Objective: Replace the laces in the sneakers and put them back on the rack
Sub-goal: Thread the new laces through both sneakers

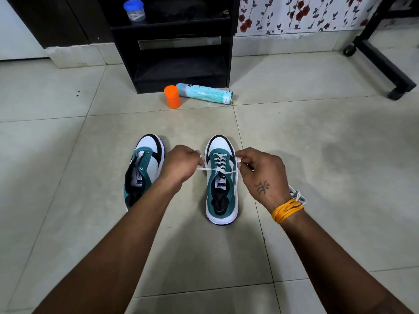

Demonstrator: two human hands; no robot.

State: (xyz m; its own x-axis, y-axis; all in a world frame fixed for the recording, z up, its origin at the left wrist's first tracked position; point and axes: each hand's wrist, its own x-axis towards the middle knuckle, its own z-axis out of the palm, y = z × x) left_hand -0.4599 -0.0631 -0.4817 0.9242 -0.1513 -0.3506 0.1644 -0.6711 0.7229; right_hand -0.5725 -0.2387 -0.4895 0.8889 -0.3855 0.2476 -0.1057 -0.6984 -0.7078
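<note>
I am tying the white lace (219, 163) on the sneaker on my right (221, 177). It is laced all the way up. My left hand (179, 164) pinches one lace end and my right hand (260, 171) pinches the other, and the lace is tight between them. Next I think I must make a bow. The other sneaker (142, 171), just beside it on the floor, shows no lace yet. The black rack (181, 48) waits ahead, well apart.
</note>
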